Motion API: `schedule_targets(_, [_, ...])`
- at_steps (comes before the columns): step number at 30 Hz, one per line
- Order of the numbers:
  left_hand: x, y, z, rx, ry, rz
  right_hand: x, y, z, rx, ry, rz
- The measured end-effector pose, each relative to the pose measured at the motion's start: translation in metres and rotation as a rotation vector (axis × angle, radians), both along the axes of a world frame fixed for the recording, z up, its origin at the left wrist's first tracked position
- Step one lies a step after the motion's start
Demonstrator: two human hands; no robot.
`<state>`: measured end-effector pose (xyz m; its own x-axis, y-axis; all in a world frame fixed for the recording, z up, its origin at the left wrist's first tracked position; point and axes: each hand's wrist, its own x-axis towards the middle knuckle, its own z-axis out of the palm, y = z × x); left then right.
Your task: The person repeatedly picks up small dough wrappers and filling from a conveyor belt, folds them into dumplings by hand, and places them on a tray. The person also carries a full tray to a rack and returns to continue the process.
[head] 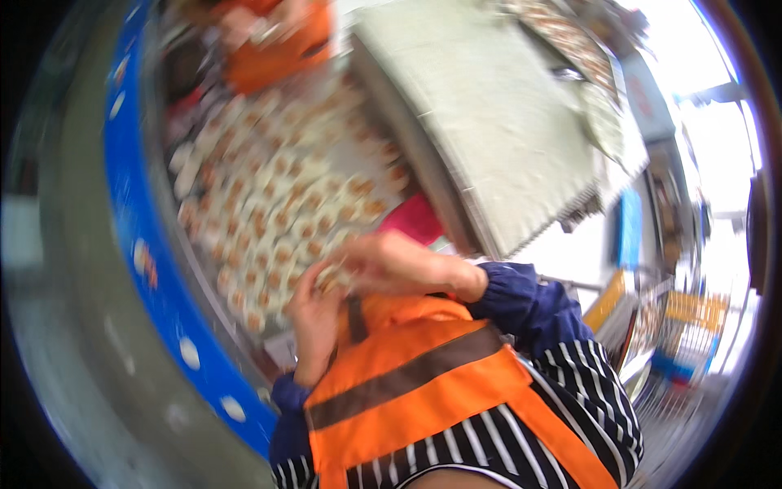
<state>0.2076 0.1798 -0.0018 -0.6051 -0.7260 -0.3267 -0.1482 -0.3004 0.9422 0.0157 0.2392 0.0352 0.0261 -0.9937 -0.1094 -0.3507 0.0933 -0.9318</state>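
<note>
Close to my body, my left hand holds a filled dough wrapper between thumb and fingers. My right hand reaches across from the right, its fingertips at the same wrapper; motion blurs them and partly hides the piece. Just beyond both hands, a work surface is covered with many round pale dough wrappers, each topped with a dab of brown filling. They lie in close, overlapping rows.
A blue conveyor belt with scattered dough discs curves along the left. On the right stands a cloth-topped table, with a pink object beside its edge. Another person's hands work at the far end. Crates stand at far right.
</note>
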Motion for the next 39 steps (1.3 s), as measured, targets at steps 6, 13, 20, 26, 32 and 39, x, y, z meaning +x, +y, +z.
schedule_targets(6, [-0.024, 0.001, 0.02, 0.443, 0.248, 0.193, -0.156, 0.075, 0.083, 0.144, 0.254, -0.549])
schedule_targets(13, [-0.1, 0.015, 0.037, 0.412, 0.205, 0.131, -0.439, 0.269, 0.029, 0.602, 1.238, -1.133])
schedule_targets(20, [-0.178, 0.045, 0.058, 0.395, 0.215, 0.018, -0.565, 0.319, -0.034, 0.528, 1.441, -0.852])
schedule_targets(26, [-0.197, 0.064, 0.063, 0.586, 0.139, 0.067, -0.627, 0.377, -0.03, 0.488, 1.504, -0.688])
schedule_targets(32, [-0.175, 0.068, 0.052, 0.622, 0.264, 0.109, -0.56, 0.328, 0.03, 0.63, 1.84, -0.745])
schedule_targets(39, [-0.125, 0.051, 0.04, 0.64, 0.328, 0.16, -0.539, 0.288, 0.057, 0.284, 1.602, -0.939])
